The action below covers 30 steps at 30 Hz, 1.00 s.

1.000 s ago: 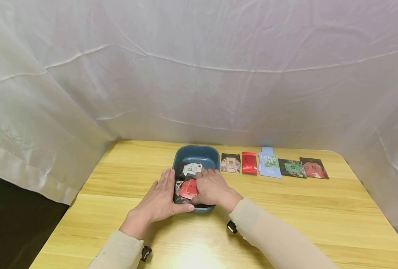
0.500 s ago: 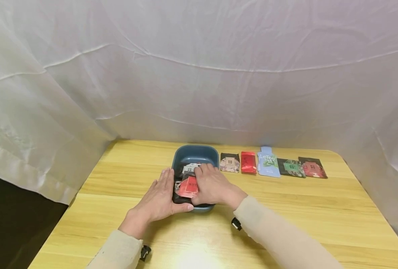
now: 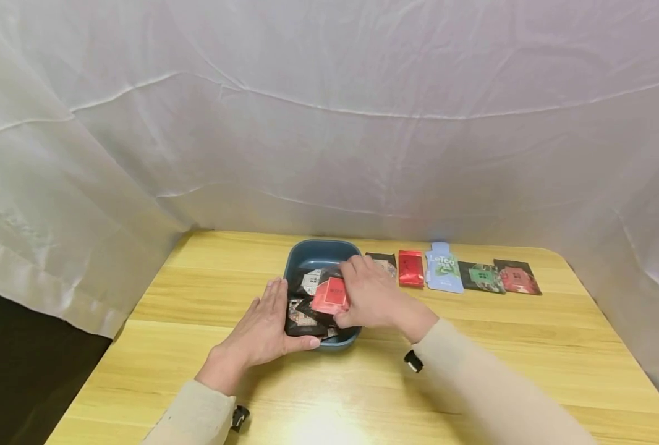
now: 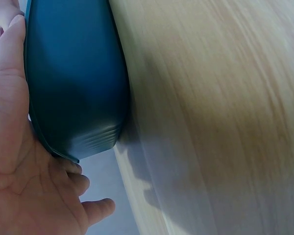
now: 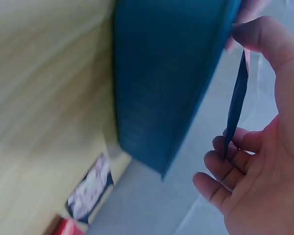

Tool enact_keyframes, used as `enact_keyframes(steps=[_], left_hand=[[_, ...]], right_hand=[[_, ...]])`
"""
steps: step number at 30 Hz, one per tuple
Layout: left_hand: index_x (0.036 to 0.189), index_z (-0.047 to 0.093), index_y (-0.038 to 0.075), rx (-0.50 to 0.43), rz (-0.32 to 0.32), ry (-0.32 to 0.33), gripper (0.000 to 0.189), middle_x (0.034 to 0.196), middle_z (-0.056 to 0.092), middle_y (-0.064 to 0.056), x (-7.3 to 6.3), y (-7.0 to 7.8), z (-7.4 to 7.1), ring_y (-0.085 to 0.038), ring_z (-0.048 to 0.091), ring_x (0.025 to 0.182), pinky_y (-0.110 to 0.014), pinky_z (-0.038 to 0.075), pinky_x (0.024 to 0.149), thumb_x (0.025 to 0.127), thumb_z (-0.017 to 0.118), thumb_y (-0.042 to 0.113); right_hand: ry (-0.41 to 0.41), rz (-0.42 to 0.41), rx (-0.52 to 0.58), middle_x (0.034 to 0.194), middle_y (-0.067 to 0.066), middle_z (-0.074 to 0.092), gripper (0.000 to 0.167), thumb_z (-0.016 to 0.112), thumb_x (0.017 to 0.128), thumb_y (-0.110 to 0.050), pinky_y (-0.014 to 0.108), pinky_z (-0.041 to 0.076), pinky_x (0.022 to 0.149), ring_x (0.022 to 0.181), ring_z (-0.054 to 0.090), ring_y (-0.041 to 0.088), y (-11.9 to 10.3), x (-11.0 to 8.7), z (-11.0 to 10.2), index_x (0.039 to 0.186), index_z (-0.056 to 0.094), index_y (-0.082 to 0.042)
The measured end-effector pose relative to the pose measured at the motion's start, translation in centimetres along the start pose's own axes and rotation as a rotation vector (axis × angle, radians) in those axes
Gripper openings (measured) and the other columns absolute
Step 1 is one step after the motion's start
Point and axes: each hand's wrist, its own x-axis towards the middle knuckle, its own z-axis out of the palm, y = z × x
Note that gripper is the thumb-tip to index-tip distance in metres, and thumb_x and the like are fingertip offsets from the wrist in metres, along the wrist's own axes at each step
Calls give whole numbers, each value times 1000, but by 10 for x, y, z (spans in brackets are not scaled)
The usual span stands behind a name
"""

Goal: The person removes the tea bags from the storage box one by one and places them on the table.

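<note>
My right hand (image 3: pixel 376 293) grips a black and red tea sachet (image 3: pixel 331 295) by its edges, thumb on one side and fingers on the other. In the right wrist view the sachet (image 5: pixel 238 100) shows edge-on, above the rim of the blue bin (image 5: pixel 166 73). Along the left side of the bin (image 3: pixel 323 250) lies my left hand (image 3: pixel 263 330), fingers straight and thumb over the near rim. The left wrist view has its palm (image 4: pixel 19 161) against the bin's wall. Inside are several black sachets, among them one with a white label (image 3: pixel 311 282) and one with a beige label (image 3: pixel 303 317).
Right of the bin a row of packets runs along the table's back: a black and pink sachet (image 3: pixel 384 262), a red one (image 3: pixel 411 269), a light blue LeTea packet (image 3: pixel 444 269), a black and green one (image 3: pixel 482 277) and a black and red one (image 3: pixel 517 277). A pale curtain hangs behind.
My right hand has lifted the black and red sachet off the others and moved it right, uncovering the beige-labelled sachet. The left hand stays at the bin's side.
</note>
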Motion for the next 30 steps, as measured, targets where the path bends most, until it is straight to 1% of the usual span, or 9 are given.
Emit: enact_keyframes(steps=[5, 7, 9, 14, 18, 20, 23, 26, 30], left_hand=[[167, 6, -4, 4, -1, 1, 140, 175, 9, -25, 1, 0, 1, -36, 8, 164, -60, 19, 130, 79, 71, 83], [167, 5, -4, 6, -2, -1, 140, 175, 8, -25, 1, 0, 1, -36, 8, 164, -60, 19, 130, 80, 71, 83], [167, 5, -4, 5, -3, -4, 140, 175, 7, -24, 1, 1, 2, -36, 7, 164, -60, 19, 131, 79, 71, 83], [167, 6, -4, -3, -3, -6, 139, 176, 7, -24, 2, 1, 2, -36, 7, 164, -60, 18, 131, 80, 71, 83], [167, 5, -4, -3, -2, -7, 139, 175, 5, -23, 2, 0, 2, -37, 8, 164, -60, 18, 131, 80, 70, 83], [167, 5, -4, -1, -2, -9, 139, 175, 5, -23, 1, 0, 2, -38, 8, 164, -60, 18, 131, 80, 70, 83], [167, 5, -4, 2, -1, -13, 139, 176, 4, -22, 1, 0, 2, -37, 7, 164, -59, 18, 131, 80, 69, 84], [167, 4, -4, 1, 4, -15, 139, 175, 3, -22, 2, 0, 1, -38, 7, 164, -60, 18, 131, 81, 68, 84], [167, 5, -5, -9, 3, -15, 138, 175, 4, -23, 2, 0, 1, -38, 8, 164, -60, 18, 131, 81, 70, 82]], right_hand=[[42, 39, 31, 125, 13, 58, 90, 83, 70, -53, 49, 51, 105, 114, 53, 30, 25, -14, -11, 135, 54, 2], [51, 49, 39, 124, 13, 58, 88, 82, 70, -52, 49, 51, 103, 112, 53, 30, 37, -21, -15, 134, 54, 1], [52, 55, 42, 123, 14, 59, 85, 82, 69, -49, 49, 51, 101, 111, 54, 30, 50, -28, -19, 132, 54, 1], [34, 93, 30, 128, 19, 59, 87, 83, 71, -43, 51, 50, 99, 112, 54, 32, 82, -48, -30, 135, 52, 6], [34, 102, -4, 121, 17, 59, 83, 86, 72, -41, 48, 50, 91, 105, 53, 31, 98, -61, -30, 132, 54, 6], [33, 90, -14, 116, 15, 60, 81, 88, 72, -41, 47, 50, 89, 102, 53, 30, 102, -66, -24, 130, 55, 6], [17, 66, -21, 115, 15, 60, 81, 87, 70, -42, 48, 53, 91, 101, 55, 30, 102, -71, -8, 128, 56, 6], [-16, 47, -18, 119, 17, 60, 83, 85, 69, -43, 51, 54, 97, 107, 57, 32, 96, -73, 8, 129, 55, 7], [-67, 48, -4, 126, 20, 59, 87, 83, 70, -44, 54, 51, 107, 117, 56, 37, 87, -69, 21, 134, 54, 7]])
